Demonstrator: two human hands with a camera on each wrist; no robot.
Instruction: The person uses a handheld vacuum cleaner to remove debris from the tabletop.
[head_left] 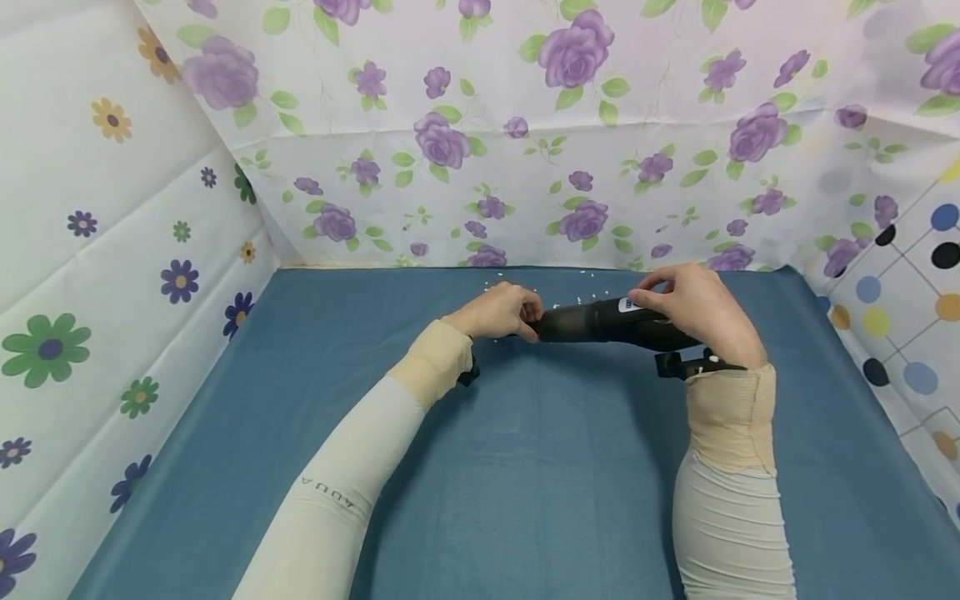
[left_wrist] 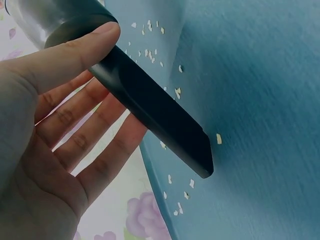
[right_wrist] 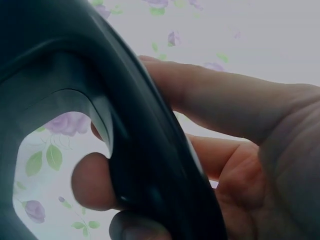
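Note:
A black handheld vacuum cleaner (head_left: 600,323) with a smoky clear dust cup lies sideways between the hands near the back of the table. My right hand (head_left: 701,310) grips its looped handle (right_wrist: 150,130); in the right wrist view a fingertip shows through the loop. At the other end, my left hand (head_left: 497,312) holds the flat black crevice nozzle (left_wrist: 155,110) between the thumb on top and the fingers beneath. The nozzle's tip points down toward the blue cloth in the left wrist view. Small pale scraps (left_wrist: 150,54) lie scattered around it.
Blue cloth (head_left: 517,475) covers the table. A flowered curtain (head_left: 495,158) hangs right behind its back edge. Patterned sheets stand at the left (head_left: 112,250) and right (head_left: 892,308). More scraps (head_left: 588,298) lie behind the vacuum cleaner.

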